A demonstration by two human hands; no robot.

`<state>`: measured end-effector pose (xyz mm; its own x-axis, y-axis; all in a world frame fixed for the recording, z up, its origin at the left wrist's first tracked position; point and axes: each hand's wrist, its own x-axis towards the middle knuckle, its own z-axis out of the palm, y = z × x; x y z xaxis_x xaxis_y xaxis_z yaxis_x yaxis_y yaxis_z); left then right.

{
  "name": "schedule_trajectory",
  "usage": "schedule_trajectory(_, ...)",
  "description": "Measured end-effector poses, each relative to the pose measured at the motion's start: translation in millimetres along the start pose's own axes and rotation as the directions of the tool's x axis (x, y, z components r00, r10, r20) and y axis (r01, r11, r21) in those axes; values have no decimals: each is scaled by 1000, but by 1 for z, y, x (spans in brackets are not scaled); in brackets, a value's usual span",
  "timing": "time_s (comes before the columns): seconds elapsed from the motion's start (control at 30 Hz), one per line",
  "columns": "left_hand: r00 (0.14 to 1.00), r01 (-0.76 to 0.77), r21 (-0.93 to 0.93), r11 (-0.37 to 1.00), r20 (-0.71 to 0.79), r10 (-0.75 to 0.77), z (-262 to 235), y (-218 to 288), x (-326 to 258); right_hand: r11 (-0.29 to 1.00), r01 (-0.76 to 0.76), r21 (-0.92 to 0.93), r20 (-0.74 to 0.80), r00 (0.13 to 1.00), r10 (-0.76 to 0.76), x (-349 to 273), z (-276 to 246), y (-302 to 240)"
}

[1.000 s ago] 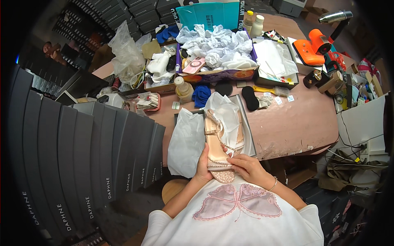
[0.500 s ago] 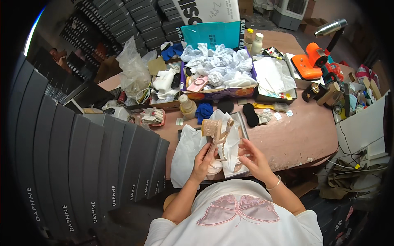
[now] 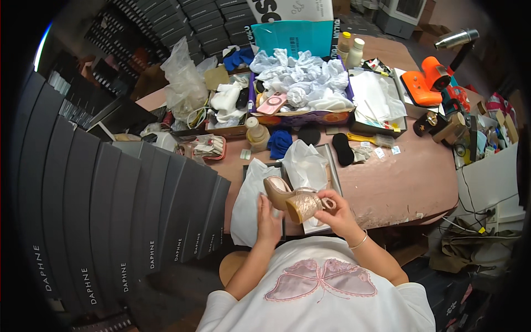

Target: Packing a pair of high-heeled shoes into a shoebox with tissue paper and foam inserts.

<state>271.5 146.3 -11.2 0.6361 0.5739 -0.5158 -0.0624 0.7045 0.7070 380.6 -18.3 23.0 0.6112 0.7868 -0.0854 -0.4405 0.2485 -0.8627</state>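
A glittery beige high-heeled shoe (image 3: 292,198) is gripped by both sets of fingers: the left hand (image 3: 269,219) is closed on its lower side, the right hand (image 3: 336,211) pinches the strap end, and the shoe is held tilted just above the near edge of the desk (image 3: 398,185). Under it, an open grey shoebox (image 3: 331,166) lined with white tissue paper (image 3: 303,164) is seen, a white bag (image 3: 249,199) lying just to the left. Farther off, a tray of crumpled white paper (image 3: 301,88) and an orange heat gun (image 3: 426,83) are noted, with stacked dark shoeboxes (image 3: 110,210) at the left.
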Motion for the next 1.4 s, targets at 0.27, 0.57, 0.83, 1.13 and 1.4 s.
schedule_trajectory(0.27, 932, 200, -86, 976, 326, -162, -3, 13, -11, 944, 65, -323, 303, 952, 38, -16, 8, -7)
schedule_trajectory(0.57, 786, 278, -214, 936, 611, -93, 6, 16, 5, 897, -131, -422, 170, 960, 221, -23, 21, 4)
schedule_trajectory(0.83, 786, 253, -119, 960, 604, -132, 15, 17, 14, 662, 132, -738, 124, 991, -59, -27, 11, 16)
schedule_trajectory(1.13, 731, 632, -468, 617, 624, -276, 8, 9, 36, 772, 107, -626, 188, 982, 17, -29, 17, 10)
schedule_trajectory(1.4, 629, 707, -400, 583, 733, -260, 14, 3, 29, 772, 133, -622, 206, 979, -3, -32, 19, 10)
